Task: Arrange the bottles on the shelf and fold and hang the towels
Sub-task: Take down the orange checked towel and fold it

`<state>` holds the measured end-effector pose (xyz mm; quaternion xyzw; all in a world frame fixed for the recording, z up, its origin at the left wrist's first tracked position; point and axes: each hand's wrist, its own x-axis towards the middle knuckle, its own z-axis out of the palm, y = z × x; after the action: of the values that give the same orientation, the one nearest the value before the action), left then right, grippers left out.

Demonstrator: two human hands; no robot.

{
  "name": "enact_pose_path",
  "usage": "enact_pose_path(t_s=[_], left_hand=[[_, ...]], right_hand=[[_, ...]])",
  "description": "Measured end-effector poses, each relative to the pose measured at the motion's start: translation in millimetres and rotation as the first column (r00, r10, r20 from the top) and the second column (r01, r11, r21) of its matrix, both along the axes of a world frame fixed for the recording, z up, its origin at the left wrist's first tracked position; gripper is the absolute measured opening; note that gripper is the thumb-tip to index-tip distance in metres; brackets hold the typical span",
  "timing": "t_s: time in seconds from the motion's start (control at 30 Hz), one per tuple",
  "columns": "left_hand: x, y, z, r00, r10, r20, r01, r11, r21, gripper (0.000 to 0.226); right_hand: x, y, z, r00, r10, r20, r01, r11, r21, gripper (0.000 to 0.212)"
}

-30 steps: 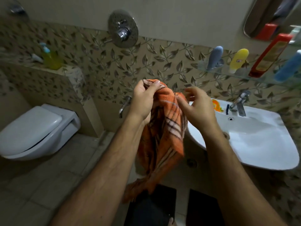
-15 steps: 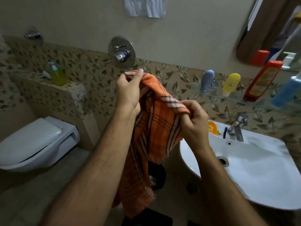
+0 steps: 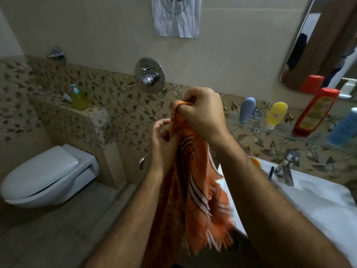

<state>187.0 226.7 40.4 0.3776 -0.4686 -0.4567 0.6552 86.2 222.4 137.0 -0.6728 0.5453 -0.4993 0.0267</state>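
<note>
An orange checked towel (image 3: pixel 195 200) with white and dark stripes hangs in front of me, its fringed lower end blurred. My right hand (image 3: pixel 202 111) pinches its top edge high up near the tiled wall. My left hand (image 3: pixel 164 140) grips the cloth lower down on its left side. On the glass shelf (image 3: pixel 257 128) at the right stand a grey-blue bottle (image 3: pixel 246 109), a yellow bottle (image 3: pixel 276 115), a red-orange bottle (image 3: pixel 314 113) and a blue bottle (image 3: pixel 345 126).
A white washbasin (image 3: pixel 318 206) with a chrome tap (image 3: pixel 287 167) sits below the shelf. A white toilet (image 3: pixel 46 175) stands at the left. A ledge holds a yellow-green pump bottle (image 3: pixel 78 96). A chrome shower valve (image 3: pixel 149 74), a paper sheet (image 3: pixel 176 16) and a mirror (image 3: pixel 324 41) are on the wall.
My right hand rose and now holds the towel's top edge. My left hand dropped below it onto the cloth. The view tilted upward.
</note>
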Motion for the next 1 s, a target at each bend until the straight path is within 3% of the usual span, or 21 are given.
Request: enact_pose_path(t_s=[0.07,0.13,0.3,0.47,0.53,0.6,0.73,0.87,0.93,1.0], left_hand=[[5.3,-2.5,-6.1,0.997,0.081,0.016,-0.081,0.997,-0.018,0.014],[13.4,-0.3,-5.8,0.979,0.158,0.129,-0.149,0.986,-0.077,0.003],[32.5,10.2,36.7,0.912,0.375,0.167,-0.339,0.918,-0.207,0.02],[67.8,-1.5,84.0,0.824,0.51,0.247,-0.432,0.848,-0.307,0.018],[75.8,-7.8,94.5,0.781,0.542,0.312,-0.456,0.835,-0.308,0.016],[78.1,-13.8,98.0,0.754,0.559,0.345,-0.479,0.827,-0.293,0.016],[79.6,-17.2,95.5,0.735,0.575,0.36,-0.515,0.818,-0.255,0.021],[85.3,-12.4,94.6,0.727,0.555,0.405,-0.511,0.831,-0.221,0.021],[84.7,-10.5,96.4,0.726,0.534,0.433,-0.493,0.843,-0.213,0.019],[84.3,-10.8,96.0,0.731,0.503,0.461,-0.472,0.861,-0.192,0.017]], right_hand=[[-4.9,-1.3,-0.7,1.0,-0.004,-0.012,0.004,1.0,0.008,0.012],[-16.9,-4.5,-1.8,0.999,-0.033,-0.032,0.034,0.999,0.027,0.007],[-53.2,-4.6,-23.9,0.997,-0.001,-0.078,0.019,0.972,0.234,0.021],[-80.0,7.3,-45.6,0.945,0.241,0.22,-0.321,0.806,0.497,0.011],[-85.6,14.5,-45.0,0.868,0.364,0.338,-0.495,0.686,0.533,0.013],[-86.9,17.6,-45.1,0.816,0.413,0.405,-0.577,0.634,0.515,0.016],[-90.7,9.6,-58.3,0.955,0.243,0.172,-0.298,0.813,0.501,0.002],[-98.3,3.3,-76.3,0.997,0.022,-0.078,0.012,0.913,0.408,0.015],[-98.2,0.8,-84.0,0.998,-0.032,-0.058,0.053,0.91,0.411,0.016],[-95.2,0.2,-88.5,0.985,-0.052,0.164,-0.024,0.903,0.43,0.017]])
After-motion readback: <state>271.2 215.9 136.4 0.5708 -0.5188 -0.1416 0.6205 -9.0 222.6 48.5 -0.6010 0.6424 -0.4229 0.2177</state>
